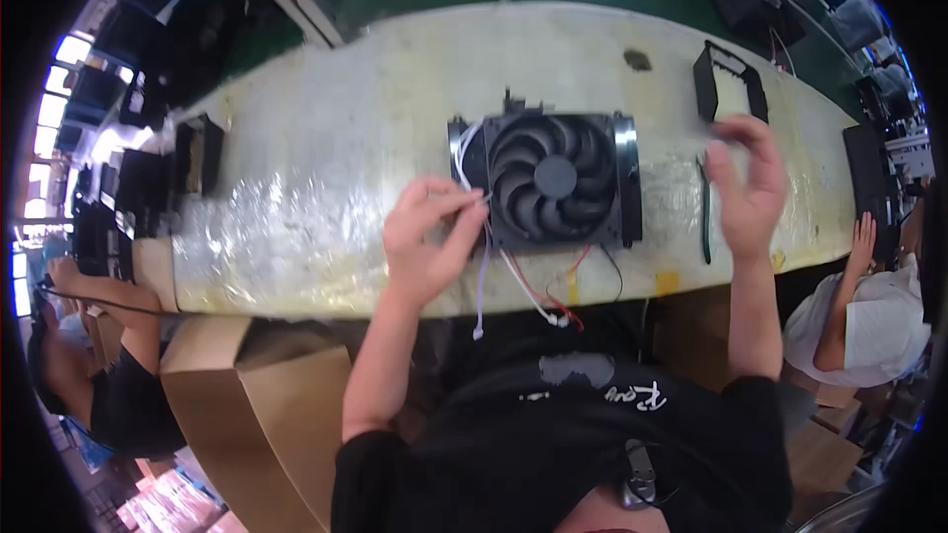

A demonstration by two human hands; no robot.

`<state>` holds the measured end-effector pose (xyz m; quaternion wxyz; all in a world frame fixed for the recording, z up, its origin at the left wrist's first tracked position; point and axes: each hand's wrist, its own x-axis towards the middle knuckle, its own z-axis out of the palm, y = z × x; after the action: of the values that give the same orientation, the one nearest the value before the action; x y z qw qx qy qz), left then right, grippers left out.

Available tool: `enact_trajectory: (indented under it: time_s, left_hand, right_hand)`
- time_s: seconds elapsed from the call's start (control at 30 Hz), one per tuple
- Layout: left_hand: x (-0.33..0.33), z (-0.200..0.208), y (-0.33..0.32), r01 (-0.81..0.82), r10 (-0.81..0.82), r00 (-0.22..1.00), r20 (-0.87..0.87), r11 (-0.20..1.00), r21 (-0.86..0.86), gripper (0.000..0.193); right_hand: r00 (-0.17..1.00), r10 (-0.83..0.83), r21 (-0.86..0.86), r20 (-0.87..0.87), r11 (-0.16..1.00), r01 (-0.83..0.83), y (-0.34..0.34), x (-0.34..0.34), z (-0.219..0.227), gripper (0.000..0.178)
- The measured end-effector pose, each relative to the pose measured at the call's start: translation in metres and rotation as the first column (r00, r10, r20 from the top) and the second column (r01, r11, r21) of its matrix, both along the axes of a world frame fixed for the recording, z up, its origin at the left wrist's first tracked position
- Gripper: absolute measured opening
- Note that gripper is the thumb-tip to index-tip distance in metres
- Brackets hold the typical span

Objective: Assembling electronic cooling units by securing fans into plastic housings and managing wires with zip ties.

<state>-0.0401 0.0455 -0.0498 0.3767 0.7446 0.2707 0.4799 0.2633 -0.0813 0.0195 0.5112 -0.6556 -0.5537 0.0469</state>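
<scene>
A square black cooling fan (555, 178) lies on the table in front of me, fixed in a dark frame with shiny side strips. My left hand (427, 237) is at its left edge, thumb and forefinger pinched on a thin white cable (464, 153) that runs down the fan's side. Loose wires with white connectors (558, 319) hang over the table's near edge, along with a purple wire (481, 286) and red ones. To the right of the fan, my right hand (752, 188) is raised, fingers bent and apart, with nothing visible in it.
A slim dark tool (706, 212) lies beside my right hand. Behind it stands an open black box-like frame (706, 84); a similar one (198, 158) is at the far left. Clear film covers the tabletop (296, 188). Co-workers sit at both ends, and an open cardboard box (296, 415) stands below.
</scene>
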Motion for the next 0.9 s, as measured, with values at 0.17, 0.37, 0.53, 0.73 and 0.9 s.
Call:
enact_trajectory:
  time_s: [0.17, 0.37, 0.53, 0.73, 0.9]
  left_hand:
    - [0.011, -0.002, 0.011, -0.034, 0.037, 0.989, 0.142, 0.999, -0.026, 0.005]
    - [0.0, -0.008, 0.006, -0.046, 0.107, 0.964, 0.244, 0.969, -0.242, 0.005]
    - [-0.002, -0.012, -0.001, -0.003, 0.099, 0.941, 0.322, 0.958, -0.286, 0.007]
    - [-0.004, -0.011, 0.0, 0.043, 0.096, 0.927, 0.362, 0.933, -0.358, 0.008]
    - [-0.003, -0.008, 0.001, 0.036, 0.108, 0.927, 0.358, 0.927, -0.373, 0.008]
  right_hand:
    - [0.708, -0.249, -0.277, 0.661, 0.796, 0.538, -0.073, 0.057, -0.086, 0.056]
    - [0.764, -0.181, -0.354, 0.619, 0.804, 0.477, -0.068, 0.034, -0.087, 0.052]
    - [0.702, -0.215, -0.279, 0.679, 0.81, 0.516, -0.071, 0.015, -0.086, 0.05]
    - [0.791, -0.455, -0.369, 0.409, 0.71, 0.6, -0.078, 0.014, -0.08, 0.046]
    - [0.718, -0.386, -0.375, -0.579, 0.908, 0.186, -0.083, 0.048, -0.064, 0.047]
